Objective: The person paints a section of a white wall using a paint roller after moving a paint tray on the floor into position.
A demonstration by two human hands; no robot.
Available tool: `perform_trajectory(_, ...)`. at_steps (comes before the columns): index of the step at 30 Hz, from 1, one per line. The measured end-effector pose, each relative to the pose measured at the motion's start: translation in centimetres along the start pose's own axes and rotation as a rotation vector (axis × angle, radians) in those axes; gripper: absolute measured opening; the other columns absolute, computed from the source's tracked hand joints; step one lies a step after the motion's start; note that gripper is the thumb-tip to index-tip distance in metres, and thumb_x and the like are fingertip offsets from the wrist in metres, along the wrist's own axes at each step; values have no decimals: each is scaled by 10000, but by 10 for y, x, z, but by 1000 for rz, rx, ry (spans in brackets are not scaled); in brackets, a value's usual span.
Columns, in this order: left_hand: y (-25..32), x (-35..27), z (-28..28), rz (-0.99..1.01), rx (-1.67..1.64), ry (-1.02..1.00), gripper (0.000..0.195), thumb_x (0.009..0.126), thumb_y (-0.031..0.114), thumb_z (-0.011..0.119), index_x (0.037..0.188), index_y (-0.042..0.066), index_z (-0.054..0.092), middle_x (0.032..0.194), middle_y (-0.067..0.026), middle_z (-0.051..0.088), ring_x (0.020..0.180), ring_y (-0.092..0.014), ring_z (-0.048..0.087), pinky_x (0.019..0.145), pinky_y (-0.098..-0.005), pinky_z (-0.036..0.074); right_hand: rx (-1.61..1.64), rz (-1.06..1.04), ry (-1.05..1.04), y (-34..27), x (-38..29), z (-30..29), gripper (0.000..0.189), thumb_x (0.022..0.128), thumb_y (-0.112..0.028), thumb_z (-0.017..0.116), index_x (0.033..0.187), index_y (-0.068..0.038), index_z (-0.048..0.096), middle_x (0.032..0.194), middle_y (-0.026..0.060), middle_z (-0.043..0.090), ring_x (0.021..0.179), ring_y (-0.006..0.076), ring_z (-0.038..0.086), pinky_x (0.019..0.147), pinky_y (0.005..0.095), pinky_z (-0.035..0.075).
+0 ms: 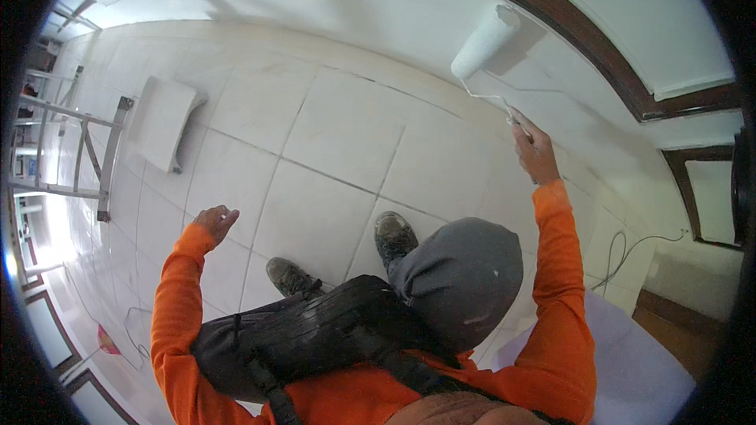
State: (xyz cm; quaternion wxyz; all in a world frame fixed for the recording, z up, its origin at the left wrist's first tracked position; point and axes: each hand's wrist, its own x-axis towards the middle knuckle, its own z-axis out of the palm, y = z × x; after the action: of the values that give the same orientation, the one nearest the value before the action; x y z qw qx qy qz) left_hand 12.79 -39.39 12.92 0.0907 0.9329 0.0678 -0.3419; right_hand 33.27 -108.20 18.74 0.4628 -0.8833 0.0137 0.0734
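Note:
My right hand grips the handle of a paint roller, arm stretched out to the upper right. The white roller sleeve is at the lower part of a white wall, just under a dark brown wooden frame. A bent wire arm joins the sleeve to the handle, most of which my fingers hide. Off to the left, my left hand hangs above the floor tiles with its fingers loosely curled. I cannot make out for sure whether anything small is in it.
A metal stepladder stands at the left beside a low white plastic stool. Large pale tiles cover the floor around my shoes. A grey cable loops near the wall on the right, past a lilac surface.

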Motion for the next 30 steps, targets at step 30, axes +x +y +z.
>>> perform_trajectory(30, 23, -20, -17, -256, -135, -112, 625, 998, 586, 436, 1240, 48, 643, 1220, -207, 678, 1180, -391, 610, 1024, -485, 473, -14, -40, -78, -36, 52, 78, 419, 1023, -247, 559, 1395, -57, 587, 1172, 82, 685, 751, 116, 575, 725, 290, 514)
